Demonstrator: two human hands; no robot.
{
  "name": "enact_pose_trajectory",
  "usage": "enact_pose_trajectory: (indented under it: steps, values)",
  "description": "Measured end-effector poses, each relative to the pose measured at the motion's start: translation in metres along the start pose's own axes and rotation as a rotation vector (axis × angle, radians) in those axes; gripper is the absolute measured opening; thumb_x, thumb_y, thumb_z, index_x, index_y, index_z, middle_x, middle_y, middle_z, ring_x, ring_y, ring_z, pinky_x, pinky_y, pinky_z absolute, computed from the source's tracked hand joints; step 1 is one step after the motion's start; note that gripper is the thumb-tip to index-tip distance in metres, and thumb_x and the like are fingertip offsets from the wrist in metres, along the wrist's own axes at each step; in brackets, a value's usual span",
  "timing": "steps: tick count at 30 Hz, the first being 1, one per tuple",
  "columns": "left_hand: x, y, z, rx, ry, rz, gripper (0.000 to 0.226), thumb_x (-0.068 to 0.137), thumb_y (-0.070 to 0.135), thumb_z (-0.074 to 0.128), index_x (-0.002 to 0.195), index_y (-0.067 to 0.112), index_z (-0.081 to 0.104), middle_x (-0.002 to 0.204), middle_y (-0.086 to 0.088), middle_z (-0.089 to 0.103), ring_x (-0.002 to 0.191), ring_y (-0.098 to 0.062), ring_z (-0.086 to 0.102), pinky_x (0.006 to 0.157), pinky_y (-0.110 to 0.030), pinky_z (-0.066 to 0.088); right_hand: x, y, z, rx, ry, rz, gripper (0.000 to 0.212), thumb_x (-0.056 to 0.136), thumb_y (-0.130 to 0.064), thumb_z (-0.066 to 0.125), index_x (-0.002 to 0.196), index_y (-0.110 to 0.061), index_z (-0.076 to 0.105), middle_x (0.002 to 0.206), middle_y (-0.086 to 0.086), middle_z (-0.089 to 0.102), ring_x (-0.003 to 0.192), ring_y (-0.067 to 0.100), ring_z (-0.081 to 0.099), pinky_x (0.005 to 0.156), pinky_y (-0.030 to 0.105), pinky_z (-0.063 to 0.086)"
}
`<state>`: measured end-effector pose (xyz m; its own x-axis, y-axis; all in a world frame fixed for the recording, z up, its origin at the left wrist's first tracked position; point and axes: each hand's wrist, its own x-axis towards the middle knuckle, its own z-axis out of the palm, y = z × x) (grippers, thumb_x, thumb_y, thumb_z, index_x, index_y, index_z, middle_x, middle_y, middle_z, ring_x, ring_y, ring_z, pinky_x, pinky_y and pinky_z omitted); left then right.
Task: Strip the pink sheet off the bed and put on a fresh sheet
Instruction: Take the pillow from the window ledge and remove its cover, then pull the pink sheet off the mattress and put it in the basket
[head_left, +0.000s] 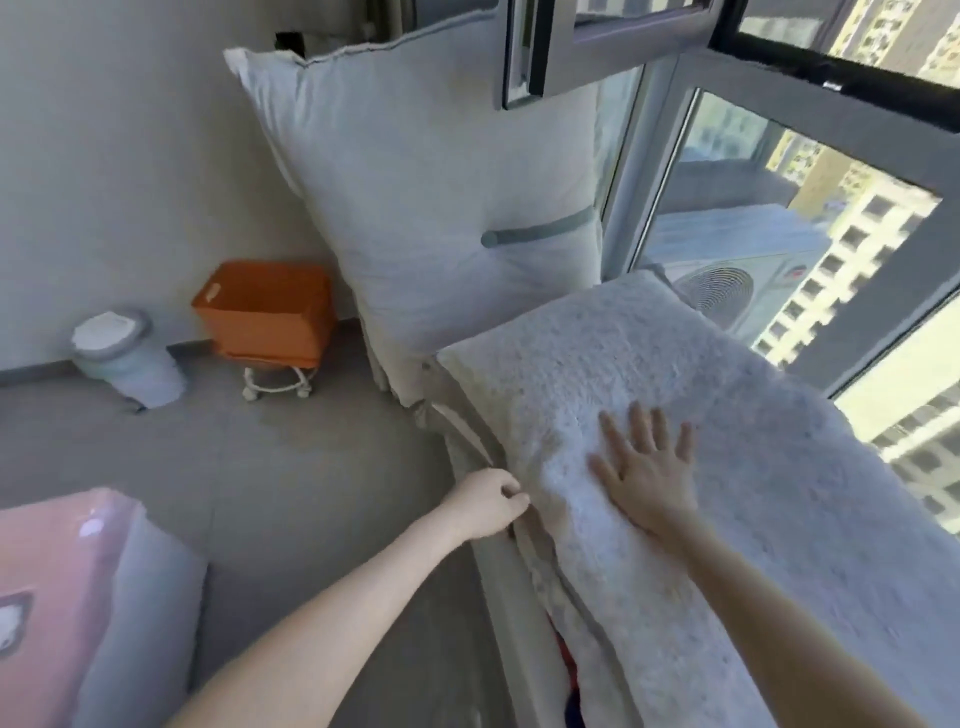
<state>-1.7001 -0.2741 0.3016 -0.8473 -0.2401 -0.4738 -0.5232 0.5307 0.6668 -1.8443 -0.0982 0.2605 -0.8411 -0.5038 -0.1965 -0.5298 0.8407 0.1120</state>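
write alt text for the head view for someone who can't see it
A person's right hand lies flat on a fluffy white cover by a window, while the left hand pinches its edge. A large grey cushion stands behind it.

Pink glossy fabric (52, 587) is cropped at the left edge, and we can't make out the red-and-blue thing (563, 654) under the fluffy white blanket (675, 364).

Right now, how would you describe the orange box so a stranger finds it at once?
Start at the big grey cushion leaning upright by the window. Left of it stands the orange box, on a white wheeled base. Its neighbour, a pale round bin, is lower and not orange.
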Motion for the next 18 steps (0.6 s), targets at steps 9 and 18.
enact_pose_trajectory:
  steps: [9,18]
  values:
    - [-0.085,-0.091,-0.074,-0.242,0.54,-0.206,0.016,0.092,0.016,0.052,0.094,0.01,0.067,0.102,-0.013,0.069,0.091,-0.027,0.064,0.075,-0.03,0.049,-0.024,-0.175,-0.059,0.333,0.508,-0.571,0.034,0.087,-0.032,0.044,0.076,-0.015,0.072,0.074,0.003,0.069,0.068,0.029,0.066,0.067,0.036,0.052]
    - [-0.4,-0.241,-0.045,-0.392,1.161,-0.561,0.022,0.09,0.016,0.049,0.072,0.012,0.062,0.061,0.002,0.059,0.053,-0.012,0.052,0.061,-0.026,0.041,-0.24,-0.412,-0.055,0.361,0.241,-1.303,0.03,0.081,-0.028,0.045,0.055,-0.013,0.048,0.057,0.012,0.061,0.05,0.035,0.055,0.047,0.026,0.023]
